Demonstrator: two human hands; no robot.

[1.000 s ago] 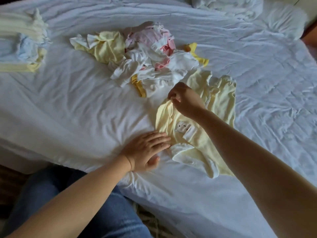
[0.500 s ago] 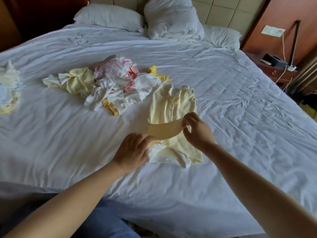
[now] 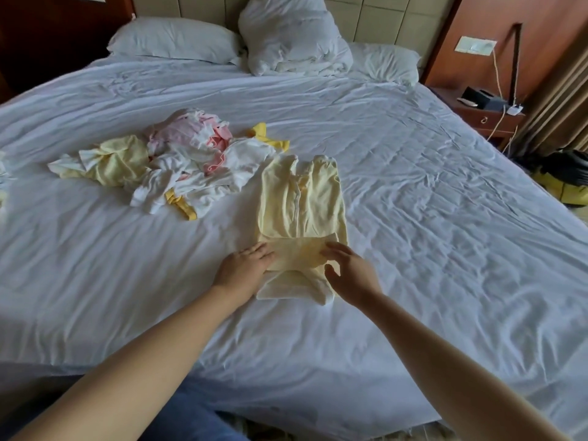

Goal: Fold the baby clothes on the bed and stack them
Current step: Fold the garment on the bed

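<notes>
A pale yellow baby romper (image 3: pixel 302 202) lies flat on the white bed (image 3: pixel 429 218), legs pointing away from me. One sleeve (image 3: pixel 299 253) is folded across its chest. My left hand (image 3: pixel 243 270) lies flat on the left end of that sleeve, fingers straight. My right hand (image 3: pixel 348 270) rests with spread fingers on the sleeve's right end. A loose pile of unfolded baby clothes (image 3: pixel 178 163), white, pink and yellow, sits to the left behind the romper. The edge of a folded stack (image 3: pixel 2 183) shows at the far left.
Two pillows (image 3: pixel 175 39) and a bunched white duvet (image 3: pixel 292 36) lie at the headboard. A wooden nightstand (image 3: pixel 486 113) with cables stands at the right. A yellow and black bag (image 3: pixel 566 176) sits on the floor beside the bed. My knees in jeans (image 3: pixel 191 418) are below.
My right hand carried the sleeve across the romper and laid it down, then let it go. My left hand slid onto the sleeve's left end. The view tilted up toward the headboard.
</notes>
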